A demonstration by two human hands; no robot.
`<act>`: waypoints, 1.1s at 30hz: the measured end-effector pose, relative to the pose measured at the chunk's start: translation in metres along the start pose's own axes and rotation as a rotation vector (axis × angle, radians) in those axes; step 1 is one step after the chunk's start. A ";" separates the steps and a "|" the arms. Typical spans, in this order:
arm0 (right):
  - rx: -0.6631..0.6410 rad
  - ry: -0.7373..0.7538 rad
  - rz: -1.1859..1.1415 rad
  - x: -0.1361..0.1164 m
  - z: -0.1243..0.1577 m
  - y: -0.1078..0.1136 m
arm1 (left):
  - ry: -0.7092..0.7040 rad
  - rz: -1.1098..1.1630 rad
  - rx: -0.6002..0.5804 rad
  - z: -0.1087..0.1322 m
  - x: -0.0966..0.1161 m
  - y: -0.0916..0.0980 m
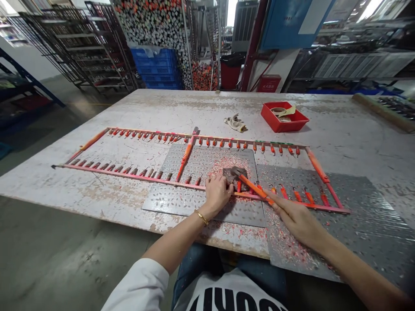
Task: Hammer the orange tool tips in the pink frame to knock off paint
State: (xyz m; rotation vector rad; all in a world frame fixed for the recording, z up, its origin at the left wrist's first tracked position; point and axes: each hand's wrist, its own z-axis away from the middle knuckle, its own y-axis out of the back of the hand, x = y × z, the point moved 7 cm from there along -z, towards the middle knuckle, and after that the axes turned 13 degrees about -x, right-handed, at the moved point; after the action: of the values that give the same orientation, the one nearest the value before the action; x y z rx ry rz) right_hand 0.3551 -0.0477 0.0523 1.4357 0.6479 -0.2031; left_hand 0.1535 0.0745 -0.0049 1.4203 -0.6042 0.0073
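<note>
Right grip (300, 222) holds an orange-handled scraper (254, 185) across the pink rack (129, 174)

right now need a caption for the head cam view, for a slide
Left hand rests on a pink rack, right hand holds an orange-painted handle

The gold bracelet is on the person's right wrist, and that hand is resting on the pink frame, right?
Not quite: the gold bracelet is on the left wrist, not the right, as the head view shows. That left hand is the one resting on the pink frame.
</note>
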 end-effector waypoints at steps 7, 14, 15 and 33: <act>0.191 0.091 0.073 -0.015 0.014 0.016 | 0.014 0.002 -0.031 -0.001 0.001 0.001; -0.079 -0.070 0.107 0.015 -0.001 -0.008 | 0.032 0.007 -0.037 -0.001 0.001 0.002; -0.052 -0.053 0.084 0.009 0.000 0.002 | 0.036 0.009 -0.037 -0.001 0.001 0.002; 0.063 -0.079 -0.067 -0.002 0.013 0.027 | 0.043 0.002 -0.035 -0.002 0.004 0.003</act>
State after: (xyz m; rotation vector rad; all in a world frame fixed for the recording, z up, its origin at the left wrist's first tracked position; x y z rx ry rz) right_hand 0.3702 -0.0562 0.0764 1.4602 0.6293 -0.3339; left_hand 0.1566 0.0756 -0.0006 1.3823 -0.5681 0.0289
